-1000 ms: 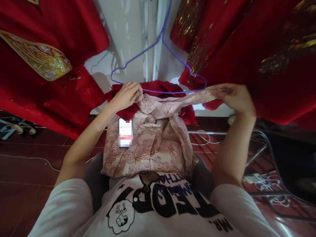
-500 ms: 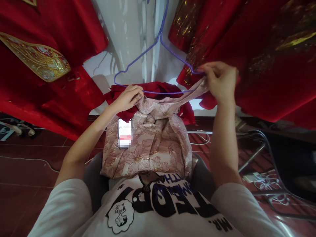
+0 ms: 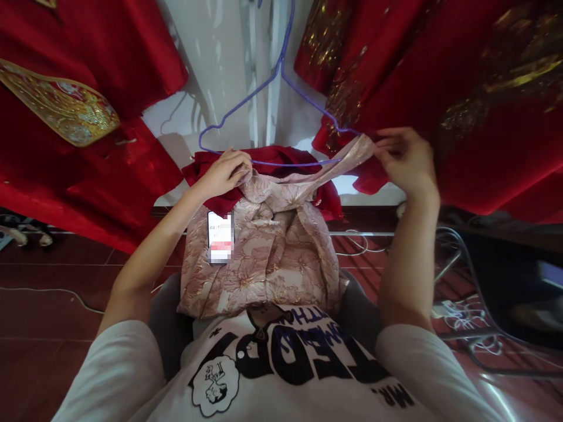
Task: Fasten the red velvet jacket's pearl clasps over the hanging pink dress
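A purple hanger hangs in front of me, the right end of its bar inside the raised neck or strap part of a pink floral garment. Folded fabric near the lower left of the hanger is pinched in my left hand. Beyond the hanger's right end, my right hand has its fingertips at the edge of the raised pink fabric, apparently pinching it. The garment's lower part lies across my lap, with a lit phone on its left side. Red cloth lies behind the pink fabric.
Red garments with gold decoration hang at the left, and more red garments hang at the right. A dark chair stands at the right, near coiled white cables. Shoes are at the far left.
My right hand has moved right and slightly down, off the hanger's end to the fabric's outer edge. My left hand keeps its pinch. The view has shifted slightly.
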A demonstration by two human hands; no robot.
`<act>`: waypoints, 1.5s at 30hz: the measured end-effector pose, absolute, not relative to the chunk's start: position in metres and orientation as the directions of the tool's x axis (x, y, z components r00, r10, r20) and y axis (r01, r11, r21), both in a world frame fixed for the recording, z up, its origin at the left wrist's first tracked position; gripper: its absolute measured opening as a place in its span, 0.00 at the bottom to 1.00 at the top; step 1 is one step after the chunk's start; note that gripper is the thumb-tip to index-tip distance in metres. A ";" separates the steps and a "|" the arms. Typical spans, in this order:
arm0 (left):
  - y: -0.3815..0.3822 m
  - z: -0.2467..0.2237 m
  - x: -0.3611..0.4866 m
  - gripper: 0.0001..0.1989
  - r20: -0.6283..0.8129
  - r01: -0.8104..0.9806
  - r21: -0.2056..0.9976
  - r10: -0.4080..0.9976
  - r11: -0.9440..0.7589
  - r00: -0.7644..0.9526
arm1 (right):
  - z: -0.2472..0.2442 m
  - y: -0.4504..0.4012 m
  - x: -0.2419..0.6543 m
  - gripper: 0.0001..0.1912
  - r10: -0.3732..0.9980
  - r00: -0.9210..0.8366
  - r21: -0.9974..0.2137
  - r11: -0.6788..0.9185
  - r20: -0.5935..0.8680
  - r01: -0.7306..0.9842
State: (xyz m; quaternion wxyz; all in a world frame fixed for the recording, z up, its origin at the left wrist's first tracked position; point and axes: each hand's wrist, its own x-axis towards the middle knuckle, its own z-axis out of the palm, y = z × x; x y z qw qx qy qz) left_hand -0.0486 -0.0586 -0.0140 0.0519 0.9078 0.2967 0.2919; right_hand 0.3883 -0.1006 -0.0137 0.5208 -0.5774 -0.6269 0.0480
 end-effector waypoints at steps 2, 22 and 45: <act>-0.059 -0.014 -0.049 0.05 0.497 0.505 0.273 0.570 -0.819 0.655 | -0.013 -0.098 0.384 0.21 0.762 0.240 -0.671 0.318 0.601 0.670; -0.046 -0.022 -0.044 0.05 0.475 0.496 0.359 0.612 -0.791 0.632 | -0.009 -0.065 0.356 0.15 0.607 0.241 -0.570 0.435 0.757 0.697; -0.039 -0.025 -0.047 0.03 0.500 0.493 0.385 0.625 -0.780 0.599 | 0.017 -0.098 0.362 0.22 0.723 0.033 -0.491 0.434 0.690 0.755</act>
